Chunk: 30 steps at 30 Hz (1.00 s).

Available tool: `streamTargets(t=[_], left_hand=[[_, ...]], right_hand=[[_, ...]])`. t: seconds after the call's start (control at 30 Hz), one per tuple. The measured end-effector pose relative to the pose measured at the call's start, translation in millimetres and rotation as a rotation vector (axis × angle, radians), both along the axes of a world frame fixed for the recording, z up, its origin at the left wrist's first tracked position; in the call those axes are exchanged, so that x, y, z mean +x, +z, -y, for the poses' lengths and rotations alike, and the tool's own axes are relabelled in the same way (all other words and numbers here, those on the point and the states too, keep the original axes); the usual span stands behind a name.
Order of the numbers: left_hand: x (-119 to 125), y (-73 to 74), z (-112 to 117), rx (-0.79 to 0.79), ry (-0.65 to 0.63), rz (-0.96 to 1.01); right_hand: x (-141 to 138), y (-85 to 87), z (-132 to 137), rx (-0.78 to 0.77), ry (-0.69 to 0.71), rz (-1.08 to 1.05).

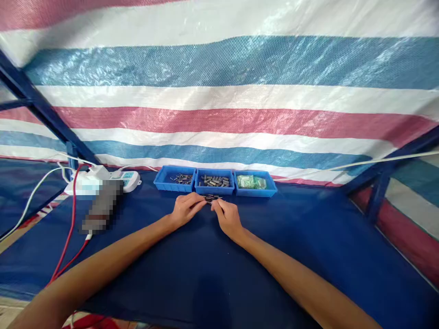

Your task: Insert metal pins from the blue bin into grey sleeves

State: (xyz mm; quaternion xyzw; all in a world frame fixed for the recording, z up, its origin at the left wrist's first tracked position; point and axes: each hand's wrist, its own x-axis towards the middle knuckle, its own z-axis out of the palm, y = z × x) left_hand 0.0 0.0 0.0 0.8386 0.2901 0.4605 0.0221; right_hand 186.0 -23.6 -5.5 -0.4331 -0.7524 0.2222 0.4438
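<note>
My left hand (186,208) and my right hand (227,218) rest on the dark blue table cloth (206,274), fingertips almost meeting. Both pinch at a small heap of dark metal parts (211,198) lying just in front of the trays. What each pinch holds is too small to make out. Behind the heap stand three blue trays in a row: the left tray (159,181) holds thin metal pins, the middle tray (198,184) holds dark cylindrical parts, the right tray (271,188) holds small greenish plastic bags.
A white power strip (89,182) with white and red cables (70,228) lies at the left, beside a blurred dark object (102,205). A striped tarpaulin (219,114) hangs behind the trays. Blue frame bars (41,107) run at both sides.
</note>
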Motion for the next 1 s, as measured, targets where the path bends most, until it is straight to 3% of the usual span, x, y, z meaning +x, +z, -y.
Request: streamTargets(t=[0.23, 1.0], left_hand=[[3.4, -3.6, -5.7, 0.13, -0.041, -0.012], [1.6, 1.9, 0.6, 0.088, -0.047, -0.015]], right_hand=[[0.8, -3.1, -6.2, 0.02, 0.007, 0.048], [-2.3, 6.1, 0.9, -0.025, 0.007, 0.089]])
